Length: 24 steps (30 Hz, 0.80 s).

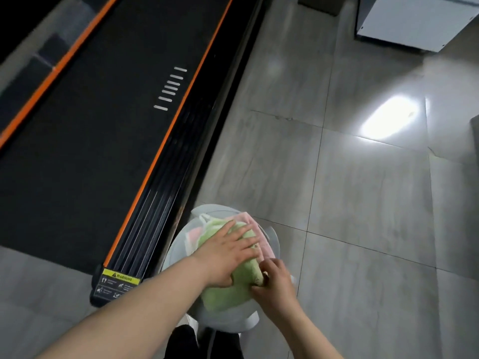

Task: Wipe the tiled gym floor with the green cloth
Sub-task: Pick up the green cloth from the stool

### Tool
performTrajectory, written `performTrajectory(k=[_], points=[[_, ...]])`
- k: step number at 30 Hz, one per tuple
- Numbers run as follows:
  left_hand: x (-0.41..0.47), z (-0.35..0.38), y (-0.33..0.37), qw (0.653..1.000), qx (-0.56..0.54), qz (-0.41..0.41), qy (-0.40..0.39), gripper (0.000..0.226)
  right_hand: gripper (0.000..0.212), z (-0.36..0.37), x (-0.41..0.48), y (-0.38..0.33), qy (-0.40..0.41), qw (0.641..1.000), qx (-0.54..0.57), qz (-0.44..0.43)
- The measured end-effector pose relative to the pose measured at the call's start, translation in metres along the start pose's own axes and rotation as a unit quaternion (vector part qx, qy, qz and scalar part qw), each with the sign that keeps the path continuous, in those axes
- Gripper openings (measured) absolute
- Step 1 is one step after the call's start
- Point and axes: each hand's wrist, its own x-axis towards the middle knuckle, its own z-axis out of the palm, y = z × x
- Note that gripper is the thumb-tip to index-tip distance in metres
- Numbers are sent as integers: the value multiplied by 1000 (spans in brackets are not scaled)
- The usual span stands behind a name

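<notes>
The green cloth point(225, 296) lies bunched over a pale translucent bucket point(272, 244) near the bottom middle of the head view. My left hand point(225, 255) rests flat on top of the cloth with fingers spread. My right hand point(274, 283) pinches the cloth's rolled edge at its right side. A pink cloth point(261, 238) sits under the green one in the bucket. Grey glossy floor tiles point(363, 203) stretch to the right.
A black treadmill point(103, 125) with orange side stripes runs along the left, its rear end with a yellow warning label point(120, 277) beside the bucket. A white cabinet point(414, 19) stands at the far right. A bright light reflection point(388, 117) shines on the tiles.
</notes>
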Motion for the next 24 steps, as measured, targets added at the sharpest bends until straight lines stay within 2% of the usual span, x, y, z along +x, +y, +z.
performTrajectory(k=[2,4,5,7,11,14,16,17,19,20,24], points=[[-10,-11,1,999,-22,2,24,60,22,-14,-16,-20,-17,998,48,-32],[-28,-24,0,996,-63,-17,56,44,25,-27,-28,-36,-24,993,82,-75],[-41,-33,0,992,-97,-32,72,41,32,-34,-34,-44,-26,990,98,-102],[-70,-47,0,976,-184,-69,90,45,30,-47,-46,-67,-33,979,135,-146],[-143,-69,-2,903,-409,-107,83,31,32,-64,-63,-114,-94,950,232,-188],[-204,-67,-6,864,-473,-134,113,30,18,-56,-71,-147,-151,930,289,-170],[-244,-62,-6,817,-518,-190,166,24,34,-41,-73,-168,-217,902,334,-169],[-264,-60,-2,786,-541,-222,199,21,52,-32,-74,-179,-263,885,341,-177],[-300,-50,6,723,-566,-292,268,27,79,-8,-86,-204,-359,866,295,-186],[-317,-43,10,695,-570,-325,294,33,82,6,-93,-215,-399,863,249,-183],[-384,-7,37,613,-538,-468,341,38,58,73,-130,-245,-440,878,65,-176]])
